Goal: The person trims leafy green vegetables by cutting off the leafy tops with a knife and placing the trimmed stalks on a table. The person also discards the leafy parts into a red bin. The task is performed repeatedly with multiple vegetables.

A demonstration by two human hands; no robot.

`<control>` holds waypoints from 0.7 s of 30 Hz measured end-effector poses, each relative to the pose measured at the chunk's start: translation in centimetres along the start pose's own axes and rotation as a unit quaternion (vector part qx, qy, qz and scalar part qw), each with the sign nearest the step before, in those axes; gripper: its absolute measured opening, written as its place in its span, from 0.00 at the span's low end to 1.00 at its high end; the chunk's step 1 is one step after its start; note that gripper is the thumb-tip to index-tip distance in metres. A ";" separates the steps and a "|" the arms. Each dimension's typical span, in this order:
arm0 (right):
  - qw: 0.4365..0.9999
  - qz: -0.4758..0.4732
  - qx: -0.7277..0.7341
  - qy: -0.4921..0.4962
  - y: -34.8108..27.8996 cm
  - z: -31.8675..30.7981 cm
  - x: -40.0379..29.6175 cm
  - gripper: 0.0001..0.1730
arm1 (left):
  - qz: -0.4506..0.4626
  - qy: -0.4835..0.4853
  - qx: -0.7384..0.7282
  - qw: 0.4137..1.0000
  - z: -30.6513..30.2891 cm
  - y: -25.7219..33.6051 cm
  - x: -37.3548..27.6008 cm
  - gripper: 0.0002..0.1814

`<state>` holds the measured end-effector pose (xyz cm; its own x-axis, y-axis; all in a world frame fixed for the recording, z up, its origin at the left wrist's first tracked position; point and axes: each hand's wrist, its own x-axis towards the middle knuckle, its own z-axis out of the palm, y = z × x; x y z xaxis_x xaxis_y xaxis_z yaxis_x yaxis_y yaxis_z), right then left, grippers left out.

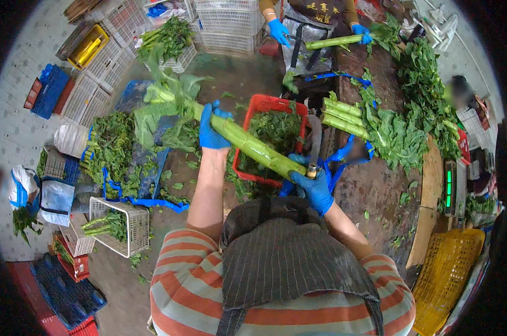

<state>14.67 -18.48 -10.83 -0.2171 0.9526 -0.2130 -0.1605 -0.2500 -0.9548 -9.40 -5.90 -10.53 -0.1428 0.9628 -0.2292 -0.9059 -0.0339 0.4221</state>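
Observation:
My left hand, in a blue glove, grips a thick green celtuce stem near its leafy end. The stem slants down from upper left to lower right, with its leaves hanging off to the left. My right hand, also blue-gloved, is closed around the handle of a knife whose grey blade points away from me. The fingers of that hand also touch the stem's butt end. Below the stem stands a red plastic crate holding leaf trimmings.
Cut celtuce stems lie on the wooden table to the right. Across from me a co-worker's gloved hand holds another celtuce. Bundled greens lie at left beside a tipped white crate. A yellow basket stands at lower right.

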 end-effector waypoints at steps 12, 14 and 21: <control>0.987 -0.005 0.142 0.078 -1.2 3.3 0.2 0.24 | 0.278 -0.015 0.438 0.854 0.1 -0.7 -2.7 0.18; 0.987 -0.045 0.117 0.099 -2.3 3.5 0.1 0.23 | 0.390 -0.072 0.509 0.764 -0.2 -1.8 -5.3 0.13; 0.987 -0.058 0.085 0.124 -2.8 3.6 0.5 0.23 | 0.303 -0.261 0.645 0.651 3.5 -2.7 -9.3 0.11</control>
<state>11.57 -17.97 -7.54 0.0510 0.9845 -0.1678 -0.3339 -0.1416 -0.9319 -4.21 -13.79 -6.49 0.1423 0.8486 0.5095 0.3895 -0.5212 0.7594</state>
